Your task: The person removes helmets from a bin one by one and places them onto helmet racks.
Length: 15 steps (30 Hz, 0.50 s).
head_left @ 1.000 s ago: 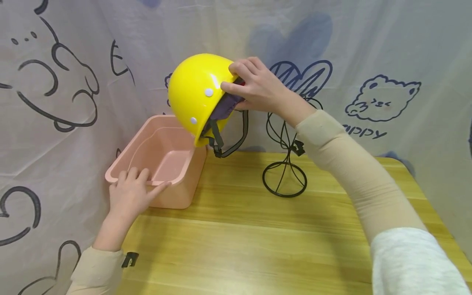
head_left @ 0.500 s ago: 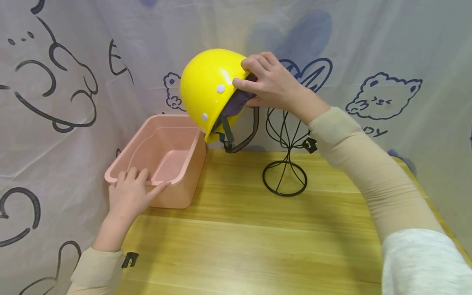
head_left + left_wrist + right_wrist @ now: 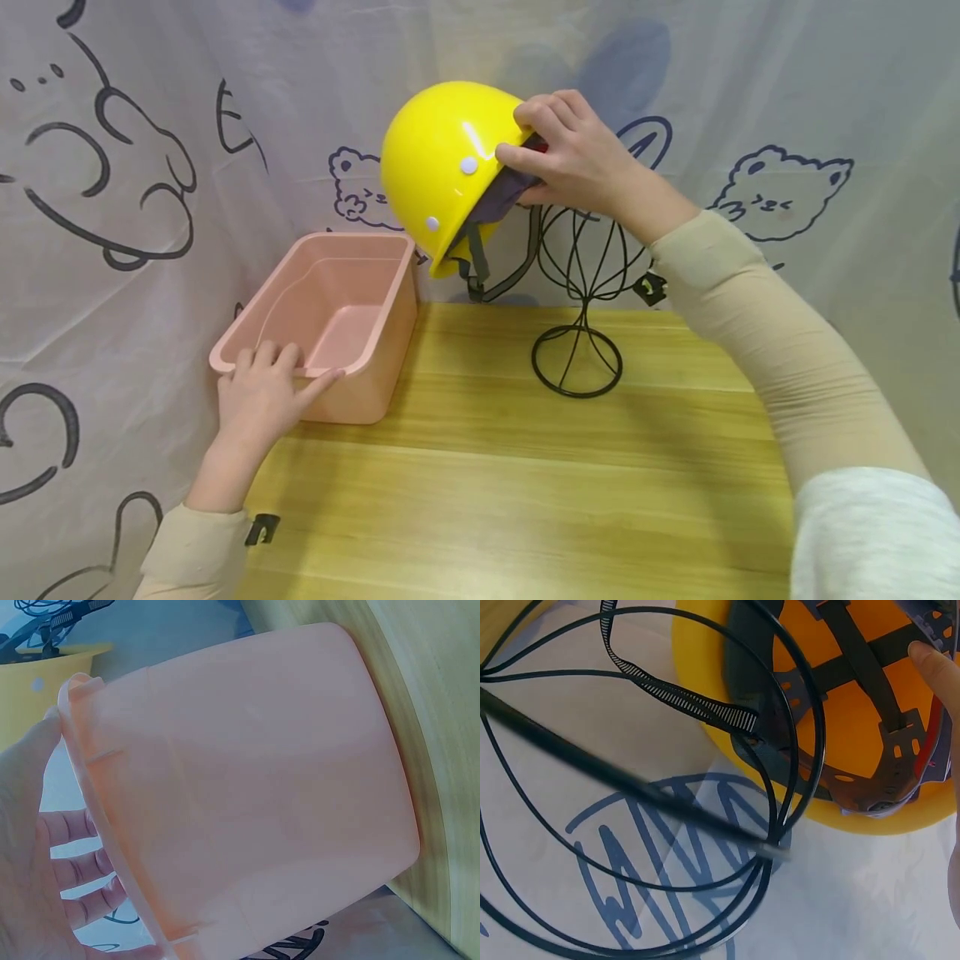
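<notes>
My right hand (image 3: pixel 581 154) grips the rim of a yellow hard hat (image 3: pixel 450 158), fingers inside its edge and thumb on the outer shell. The helmet is tilted in the air with its opening facing right and down; a dark chin strap (image 3: pixel 513 279) hangs below. In the right wrist view the helmet's black harness straps (image 3: pixel 866 667) show inside. Just right of it stands a black wire head-shaped stand (image 3: pixel 581 292) on a ring base, its top partly hidden by my right hand. My left hand (image 3: pixel 262 396) holds the near rim of a pink plastic bin (image 3: pixel 401 342).
The bin sits at the left back of the wooden table (image 3: pixel 525 500). A white curtain (image 3: pixel 300 100) with line drawings hangs behind and along the left side. Small black clips (image 3: pixel 262 529) stick out at the wrists.
My right hand has carried the helmet right and slightly up, away from over the bin and towards the wire stand. The left hand stays on the bin's rim.
</notes>
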### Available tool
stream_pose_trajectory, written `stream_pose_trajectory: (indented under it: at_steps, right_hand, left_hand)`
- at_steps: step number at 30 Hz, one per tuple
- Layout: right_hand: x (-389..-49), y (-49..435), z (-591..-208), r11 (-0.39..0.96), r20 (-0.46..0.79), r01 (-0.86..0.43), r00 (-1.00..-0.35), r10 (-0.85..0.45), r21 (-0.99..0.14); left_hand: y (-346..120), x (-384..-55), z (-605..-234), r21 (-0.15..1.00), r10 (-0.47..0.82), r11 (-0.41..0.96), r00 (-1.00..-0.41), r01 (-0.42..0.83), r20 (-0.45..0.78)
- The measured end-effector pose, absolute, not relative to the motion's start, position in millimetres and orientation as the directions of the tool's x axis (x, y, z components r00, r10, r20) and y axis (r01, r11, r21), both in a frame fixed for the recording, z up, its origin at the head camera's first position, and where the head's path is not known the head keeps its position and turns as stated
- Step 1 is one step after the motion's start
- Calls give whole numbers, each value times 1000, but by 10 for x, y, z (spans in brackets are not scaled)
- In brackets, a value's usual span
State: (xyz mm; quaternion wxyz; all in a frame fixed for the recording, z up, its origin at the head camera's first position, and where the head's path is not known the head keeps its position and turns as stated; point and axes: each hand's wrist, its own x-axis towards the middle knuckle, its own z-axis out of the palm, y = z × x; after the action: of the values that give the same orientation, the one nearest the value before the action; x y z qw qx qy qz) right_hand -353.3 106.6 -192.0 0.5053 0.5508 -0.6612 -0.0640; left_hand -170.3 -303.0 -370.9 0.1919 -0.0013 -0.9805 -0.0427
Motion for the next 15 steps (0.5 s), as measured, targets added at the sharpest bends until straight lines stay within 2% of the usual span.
stream_pose_trajectory:
  at_steps: [15]
  right_hand:
    - [-3506,1287,-1892,398,617,-662,125,-777,635]
  left_hand:
    - [-3022,-1699,-3695,93,-20,996,-935,14,355]
